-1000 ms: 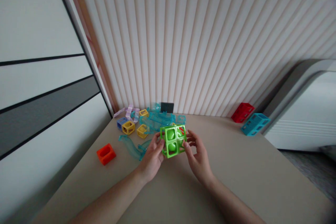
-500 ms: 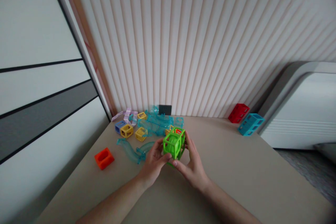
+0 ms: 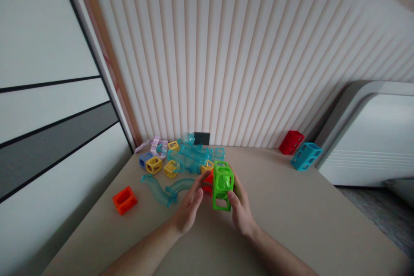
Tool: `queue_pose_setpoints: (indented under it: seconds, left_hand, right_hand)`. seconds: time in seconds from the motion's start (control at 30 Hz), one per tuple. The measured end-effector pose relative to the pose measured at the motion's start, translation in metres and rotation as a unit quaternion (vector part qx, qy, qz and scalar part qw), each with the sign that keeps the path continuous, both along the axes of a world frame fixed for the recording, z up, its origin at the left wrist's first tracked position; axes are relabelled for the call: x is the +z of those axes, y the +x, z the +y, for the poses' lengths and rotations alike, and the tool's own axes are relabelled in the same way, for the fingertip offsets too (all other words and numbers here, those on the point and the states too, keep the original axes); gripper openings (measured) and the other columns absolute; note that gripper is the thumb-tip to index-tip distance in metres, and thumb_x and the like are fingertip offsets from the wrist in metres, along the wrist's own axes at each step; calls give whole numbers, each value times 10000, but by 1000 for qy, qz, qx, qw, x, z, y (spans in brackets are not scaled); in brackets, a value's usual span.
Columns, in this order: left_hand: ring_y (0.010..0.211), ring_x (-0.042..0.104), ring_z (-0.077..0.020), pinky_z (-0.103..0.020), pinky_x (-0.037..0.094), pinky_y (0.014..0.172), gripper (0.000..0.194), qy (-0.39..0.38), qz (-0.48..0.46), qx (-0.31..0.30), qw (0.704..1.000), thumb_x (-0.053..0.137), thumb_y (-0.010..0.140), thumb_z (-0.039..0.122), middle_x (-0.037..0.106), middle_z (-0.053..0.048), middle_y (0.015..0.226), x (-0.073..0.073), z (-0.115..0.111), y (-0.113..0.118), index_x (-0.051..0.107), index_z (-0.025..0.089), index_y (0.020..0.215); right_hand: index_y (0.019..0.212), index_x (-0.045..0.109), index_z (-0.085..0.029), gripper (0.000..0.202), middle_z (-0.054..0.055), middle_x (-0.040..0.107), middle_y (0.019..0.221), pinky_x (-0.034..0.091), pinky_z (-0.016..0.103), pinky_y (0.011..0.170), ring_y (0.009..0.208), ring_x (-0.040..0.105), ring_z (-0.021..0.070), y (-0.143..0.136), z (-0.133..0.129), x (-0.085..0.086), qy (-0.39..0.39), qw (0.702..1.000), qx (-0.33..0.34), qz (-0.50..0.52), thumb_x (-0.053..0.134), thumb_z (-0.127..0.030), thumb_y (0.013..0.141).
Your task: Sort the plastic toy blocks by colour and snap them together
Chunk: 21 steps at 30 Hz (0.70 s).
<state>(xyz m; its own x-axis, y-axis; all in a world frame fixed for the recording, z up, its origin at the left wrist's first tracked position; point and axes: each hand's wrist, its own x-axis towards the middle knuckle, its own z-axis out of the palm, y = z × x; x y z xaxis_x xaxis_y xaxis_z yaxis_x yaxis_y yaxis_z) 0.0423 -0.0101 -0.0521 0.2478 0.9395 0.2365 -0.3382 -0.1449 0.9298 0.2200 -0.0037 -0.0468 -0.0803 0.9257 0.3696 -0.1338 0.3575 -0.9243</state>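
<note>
My right hand (image 3: 242, 209) grips a green openwork toy block (image 3: 223, 185), with the thumb on its near side and the fingers around its right side. The block is upright, and its window-like openings face me. To its left my left hand (image 3: 190, 205) is open, thumb apart and fingers stretched forward. Its fingertips reach a red-orange piece (image 3: 208, 182) partly hidden behind the green block; whether they touch it, or whether it is joined to the green block, I cannot tell.
Clear teal track pieces (image 3: 190, 157) lie in a pile by the ribbed wall, with yellow cubes (image 3: 153, 164), a blue cube (image 3: 145, 160) and lilac pieces (image 3: 158, 145). A curved teal tube (image 3: 157, 189) and orange block (image 3: 124, 200) lie left. Red (image 3: 291, 142) and teal blocks (image 3: 305, 156) stand right.
The green block has turned upright and shifted slightly right in my right hand. My left hand has let go of it and opened. More of the red-orange piece shows.
</note>
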Motion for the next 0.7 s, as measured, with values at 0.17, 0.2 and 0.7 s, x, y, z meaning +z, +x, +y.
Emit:
queue_pose_setpoints:
  seconds: [0.17, 0.2, 0.7]
  left_hand:
    - [1405, 439, -305, -478, 341, 1172, 597, -18, 7, 27, 999, 477, 955, 603, 562, -123, 1451, -13, 10, -2, 574, 212, 1395]
    - [1413, 428, -304, -475, 342, 1173, 600, -15, 12, 27, 999, 471, 955, 606, 542, -119, 1473, -13, 11, -1, 571, 215, 1400]
    - [1254, 528, -277, -422, 340, 1144, 529, 49, 181, 67, 980, 327, 1008, 543, 643, -85, 1268, -6, 5, -4, 751, 228, 998]
  right_hand:
    - [1436, 508, -276, 671, 93, 632, 1366, 558, 453, 951, 1207, 629, 307, 2, 5, -9, -51, 997, -42, 27, 548, -660, 887]
    - [1434, 509, -258, 691, 100, 661, 1316, 580, 447, 902, 1166, 651, 314, 1, 5, -10, -65, 996, -39, 43, 508, -685, 890]
    - [1589, 159, -238, 924, 167, 504, 1420, 527, 447, 909, 1131, 615, 287, 67, 71, -2, 49, 957, -283, -42, 613, -577, 859]
